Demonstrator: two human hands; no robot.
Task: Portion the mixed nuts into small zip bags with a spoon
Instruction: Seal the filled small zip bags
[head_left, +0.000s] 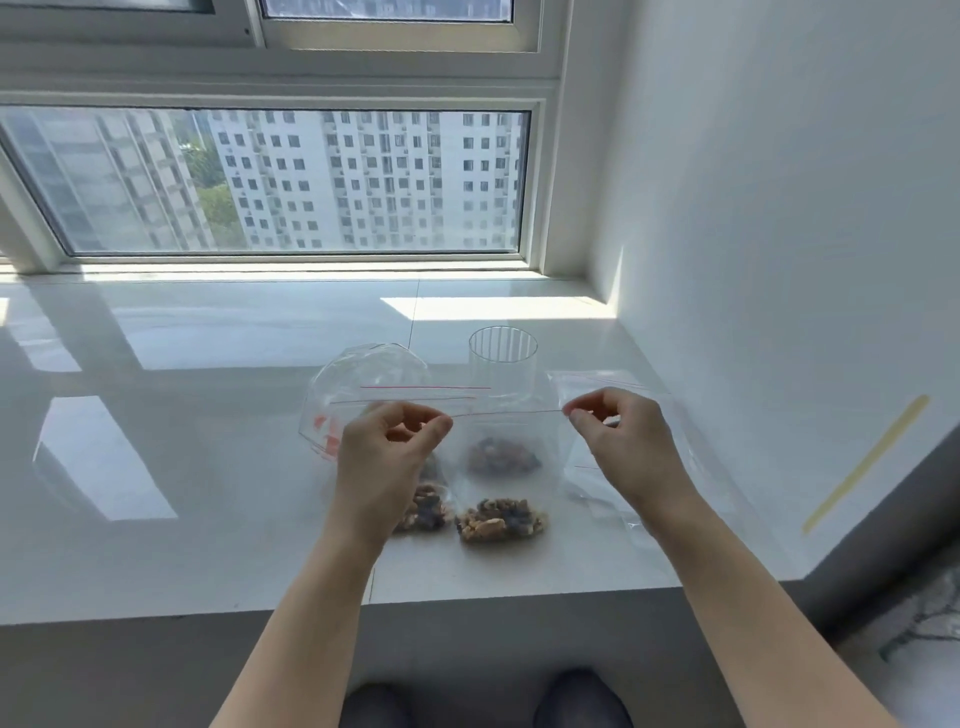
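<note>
I hold a small clear zip bag (511, 441) up over the white sill, with a clump of mixed nuts (501, 457) in its bottom. My left hand (387, 457) pinches the bag's top left corner, and my right hand (618, 431) pinches its top right corner, so the zip line is stretched between them. Under it lie two filled small bags of nuts, one (501, 519) in the middle and one (423, 512) partly behind my left wrist. No spoon is in sight.
A large crumpled clear bag (363, 379) with red print sits behind my left hand. A ribbed clear cup (503, 364) stands behind the held bag. Several empty zip bags (649, 467) lie at the right. White wall at right, window behind, sill edge (467, 597) near me.
</note>
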